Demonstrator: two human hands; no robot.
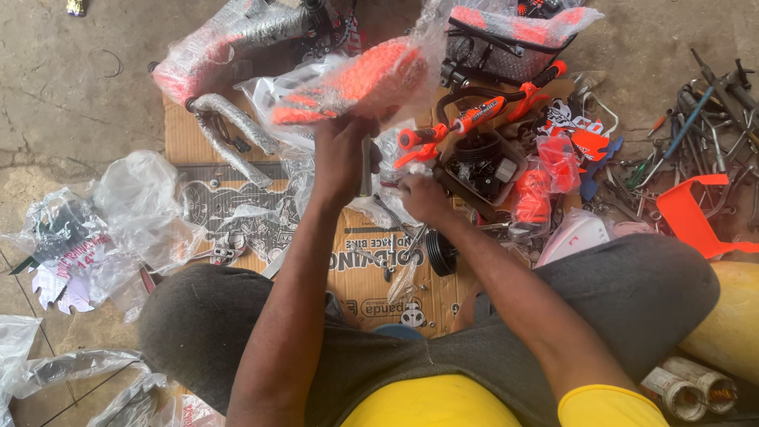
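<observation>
1. The left hand (341, 154) is raised above the cardboard sheet (371, 273), fingers curled shut around the lower edge of an orange plastic panel wrapped in clear film (360, 79). The panel is held off the ground, tilted, near the middle top of the view.
2. The right hand (423, 198) is lower, just right of the left, resting on the cardboard beside a black open box of small parts (482, 170). Its fingers are bent inward over loose clear wrapping; whether they pinch anything cannot be told.
3. Orange-gripped handlebars (474, 119) lie just behind the right hand, touching the black box.
4. Further film-wrapped orange and grey parts (237, 39) lie at the far left end of the cardboard; a silver wrapped tube (229, 126) lies beside them.
5. A bare orange plastic guard (696, 213) sits on the right, near a scatter of hand tools (704, 126) on the concrete floor.
6. Empty clear plastic bags (134, 198) lie on the left, well apart from both hands.
7. The person sits cross-legged in dark grey shorts (632, 292), knees either side of the cardboard.
</observation>
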